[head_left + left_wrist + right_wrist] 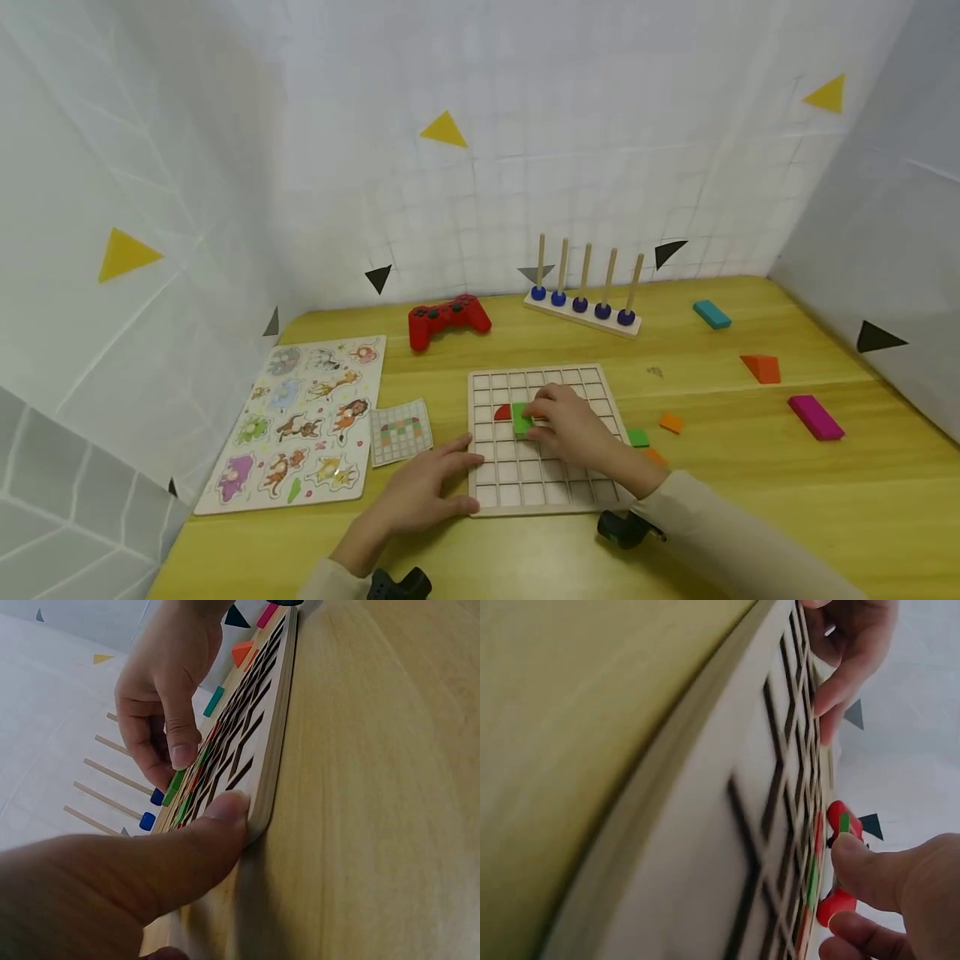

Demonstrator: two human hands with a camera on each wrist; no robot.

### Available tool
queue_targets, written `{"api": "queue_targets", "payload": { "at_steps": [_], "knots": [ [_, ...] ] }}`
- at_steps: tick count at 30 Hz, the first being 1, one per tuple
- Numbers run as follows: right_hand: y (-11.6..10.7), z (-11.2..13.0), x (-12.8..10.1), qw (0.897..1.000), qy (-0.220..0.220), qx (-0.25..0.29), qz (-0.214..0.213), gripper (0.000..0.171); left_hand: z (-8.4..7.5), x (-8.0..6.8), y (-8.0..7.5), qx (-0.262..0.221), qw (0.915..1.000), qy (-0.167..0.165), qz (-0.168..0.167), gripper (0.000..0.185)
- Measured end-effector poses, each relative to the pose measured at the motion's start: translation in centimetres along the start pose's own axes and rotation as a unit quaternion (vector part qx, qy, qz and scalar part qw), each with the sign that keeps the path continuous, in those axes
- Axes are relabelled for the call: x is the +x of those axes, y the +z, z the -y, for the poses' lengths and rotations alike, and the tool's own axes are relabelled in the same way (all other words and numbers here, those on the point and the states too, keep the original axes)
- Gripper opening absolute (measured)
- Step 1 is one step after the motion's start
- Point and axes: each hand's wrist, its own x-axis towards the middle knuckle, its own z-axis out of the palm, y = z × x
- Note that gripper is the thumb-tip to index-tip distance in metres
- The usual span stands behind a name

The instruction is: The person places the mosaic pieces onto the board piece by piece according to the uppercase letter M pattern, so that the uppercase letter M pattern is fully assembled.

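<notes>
A wooden grid board (510, 496) lies flat on the table. My right hand (573, 429) is over its middle, pinching a green tile (172, 787) between thumb and fingers, close above the grid. Left of it, a red quarter-round tile (502, 412) sits in the grid. Another green tile (812, 881) shows in the grid in the right wrist view. My left hand (427, 487) rests at the board's left edge, its thumb at the near corner and fingertips along the side. A pattern card (386, 454) with a coloured grid lies just beyond that hand.
Loose green (637, 438) and orange tiles (671, 422) lie right of the board. An animal puzzle board (315, 492) is at the left. Behind stand a red game controller (450, 317) and a peg stand (581, 315). Teal (712, 314), orange (763, 368) and magenta blocks (816, 417) lie far right.
</notes>
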Motion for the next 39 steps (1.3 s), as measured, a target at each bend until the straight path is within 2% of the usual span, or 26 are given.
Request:
{"api": "queue_targets", "payload": {
  "at_steps": [5, 16, 24, 32, 39],
  "knots": [
    [0.2, 0.7, 0.7, 1.0, 0.003, 0.013, -0.01, 0.019, -0.1, 0.1, -0.5, -0.001, 1.0, -0.002, 0.001, 0.055],
    [0.7, 1.8, 1.5, 1.0, 0.004, -0.013, 0.02, 0.016, -0.2, 0.2, -0.5, -0.002, 0.9999, -0.005, 0.009, 0.056],
    [0.8, 1.9, 1.8, 1.0, 0.015, -0.008, 0.02, 0.018, 0.1, 0.2, -0.4, -0.002, 1.0, -0.004, 0.002, 0.056],
    [0.9, 2.0, 1.9, 0.998, 0.052, 0.008, 0.024, 0.019, 0.0, 0.2, -0.3, -0.004, 1.0, -0.001, 0.003, 0.056],
    [1.2, 1.8, 1.8, 0.999, 0.04, -0.005, 0.026, 0.02, -0.1, 0.1, -0.1, -0.004, 1.0, -0.005, 0.004, 0.057]
  ]
}}
